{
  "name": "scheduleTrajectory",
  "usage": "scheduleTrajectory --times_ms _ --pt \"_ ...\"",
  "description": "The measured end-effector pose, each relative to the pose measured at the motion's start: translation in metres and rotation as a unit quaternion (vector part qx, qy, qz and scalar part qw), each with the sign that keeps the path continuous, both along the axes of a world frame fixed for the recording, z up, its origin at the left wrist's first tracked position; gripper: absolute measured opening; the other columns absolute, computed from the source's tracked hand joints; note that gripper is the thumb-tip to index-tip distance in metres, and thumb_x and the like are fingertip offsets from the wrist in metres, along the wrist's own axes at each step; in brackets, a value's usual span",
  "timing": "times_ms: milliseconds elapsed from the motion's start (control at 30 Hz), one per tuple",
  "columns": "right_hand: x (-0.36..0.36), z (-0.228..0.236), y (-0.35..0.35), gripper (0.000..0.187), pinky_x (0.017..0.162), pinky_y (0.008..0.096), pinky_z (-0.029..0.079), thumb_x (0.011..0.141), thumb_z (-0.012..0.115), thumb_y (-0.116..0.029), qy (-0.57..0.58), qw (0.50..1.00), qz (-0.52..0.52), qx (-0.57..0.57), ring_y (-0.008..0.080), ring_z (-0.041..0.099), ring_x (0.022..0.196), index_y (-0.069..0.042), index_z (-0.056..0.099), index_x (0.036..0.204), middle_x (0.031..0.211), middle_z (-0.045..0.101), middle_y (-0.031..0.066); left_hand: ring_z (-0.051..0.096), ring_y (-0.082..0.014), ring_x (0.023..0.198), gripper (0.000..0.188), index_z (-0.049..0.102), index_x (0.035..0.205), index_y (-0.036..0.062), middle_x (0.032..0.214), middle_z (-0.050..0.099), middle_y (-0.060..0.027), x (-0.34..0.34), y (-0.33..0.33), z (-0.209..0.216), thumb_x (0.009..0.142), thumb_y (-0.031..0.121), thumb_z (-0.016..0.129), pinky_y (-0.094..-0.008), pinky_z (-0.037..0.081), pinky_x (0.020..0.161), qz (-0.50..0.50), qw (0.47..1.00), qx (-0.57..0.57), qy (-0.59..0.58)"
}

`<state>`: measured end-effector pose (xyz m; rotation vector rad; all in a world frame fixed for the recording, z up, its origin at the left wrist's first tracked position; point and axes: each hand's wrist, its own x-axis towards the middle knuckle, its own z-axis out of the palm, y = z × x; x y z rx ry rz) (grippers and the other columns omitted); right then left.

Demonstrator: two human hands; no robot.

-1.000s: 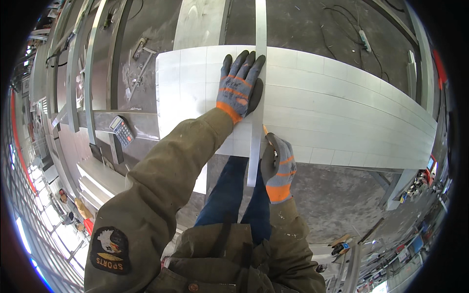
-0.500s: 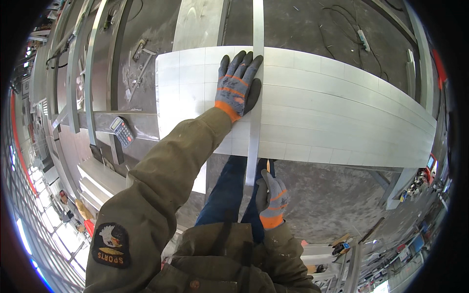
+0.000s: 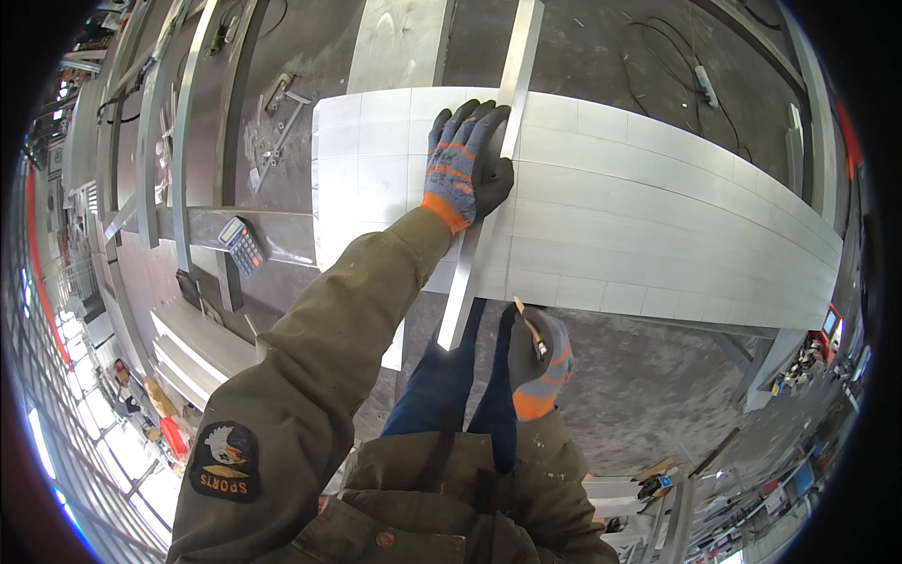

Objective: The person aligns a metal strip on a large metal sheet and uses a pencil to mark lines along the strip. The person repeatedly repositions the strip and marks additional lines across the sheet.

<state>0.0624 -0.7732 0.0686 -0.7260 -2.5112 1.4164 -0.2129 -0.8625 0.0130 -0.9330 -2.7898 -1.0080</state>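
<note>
Several pale metal strips point(image 3: 658, 226) lie side by side in front of me, with thin lines drawn across them. A long straight metal bar point(image 3: 460, 291) crosses them at a slant, its near end jutting past their edge over my legs. My left hand point(image 3: 462, 169), in a grey and orange glove with dark fingers, is closed around the bar near the far edge of the strips. Just off the near edge, my right hand point(image 3: 545, 367), gloved alike, grips a pencil point(image 3: 527, 318); its tip points up toward the strips. Some right fingers are hidden.
A calculator point(image 3: 241, 245) rests on the frame beam to the left. Upright metal bars point(image 3: 183, 141) stand beyond it, near loose metal pieces point(image 3: 279, 132). A cable with a white connector point(image 3: 706, 86) lies on the floor at the far right. A support leg point(image 3: 772, 362) is on the right.
The bar has gone from nearly straight to slanted, its near end swinging left and its far end right. My left hand stays on it. My right hand has turned, showing more of the pencil.
</note>
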Motion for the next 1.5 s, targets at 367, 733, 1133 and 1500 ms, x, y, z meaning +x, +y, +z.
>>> scheduleTrajectory --times_ms 367,733,1133,1500 --pt "-0.026 -0.017 0.005 0.03 0.09 0.0432 0.059 0.086 0.076 0.003 0.048 0.997 0.064 0.026 0.0388 0.071 0.103 -0.001 0.069 0.115 0.114 0.072 0.0192 0.045 -0.0402 0.146 0.067 0.059 0.148 0.0236 0.147 0.058 -0.0168 0.003 0.001 -0.001 0.082 0.014 0.064 -0.0556 0.025 0.128 -0.003 1.0 0.012 0.007" --pt "-0.017 -0.011 0.008 0.042 0.091 0.0451 0.057 0.083 0.072 0.008 0.029 0.998 0.06 0.022 0.041 0.068 0.107 0.0 0.068 0.125 0.115 0.07 0.02 0.045 -0.0431 0.143 0.062 0.064 0.143 0.0245 0.142 0.06 -0.0182 0.002 0.001 0.0 0.082 0.014 0.065 -0.0569 0.026 0.127 -0.006 1.0 -0.013 0.023" --pt "0.012 -0.013 -0.037 0.073 0.083 0.0501 0.053 0.079 0.091 -0.025 -0.007 0.993 0.02 0.118 0.0427 0.061 0.099 0.004 0.055 0.135 0.12 0.062 0.0215 0.047 -0.0442 0.129 0.052 0.059 0.133 0.0045 0.136 0.052 -0.0212 0.03 0.069 -0.002 0.081 0.003 0.063 -0.0547 0.038 0.112 0.099 0.992 0.082 0.015" --pt "0.022 -0.025 -0.027 0.055 0.082 0.0497 0.053 0.089 0.077 -0.016 -0.022 0.992 -0.034 0.12 0.0415 0.058 0.098 0.0 0.06 0.139 0.121 0.06 0.0237 0.05 -0.0465 0.126 0.054 0.051 0.143 0.0017 0.138 0.054 -0.0258 0.031 0.097 0.0 0.09 0.006 0.062 -0.0547 0.041 0.11 0.071 0.994 0.079 0.015"
